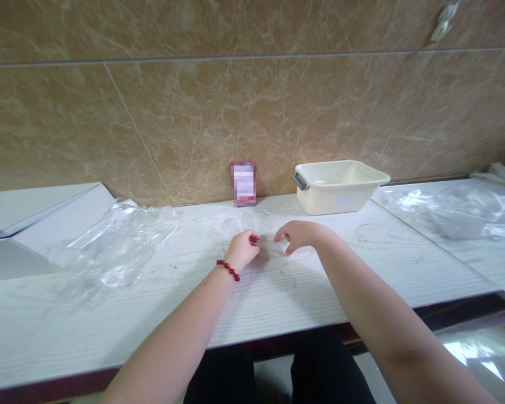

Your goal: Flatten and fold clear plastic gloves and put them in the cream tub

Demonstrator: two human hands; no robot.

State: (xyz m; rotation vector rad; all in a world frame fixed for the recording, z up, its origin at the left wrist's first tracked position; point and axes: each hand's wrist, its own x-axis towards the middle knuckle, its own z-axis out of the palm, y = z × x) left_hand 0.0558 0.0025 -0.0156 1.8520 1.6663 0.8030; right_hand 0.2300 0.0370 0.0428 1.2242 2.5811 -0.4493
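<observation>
My left hand point(243, 248), with a red bead bracelet on its wrist, and my right hand point(298, 233) meet over the middle of the white table point(151, 303). Both have their fingers curled and pinch the two sides of a small clear plastic piece point(272, 251) that lies on the tabletop between them. The piece is see-through and its outline is hard to make out. More clear plastic shapes point(239, 224) lie just behind my hands.
A cream plastic tub point(339, 185) with a grey handle stands at the back right by the tiled wall. A small blurred card point(243, 183) leans on the wall. Crumpled clear plastic bags lie at the left point(113, 247) and far right point(450, 210).
</observation>
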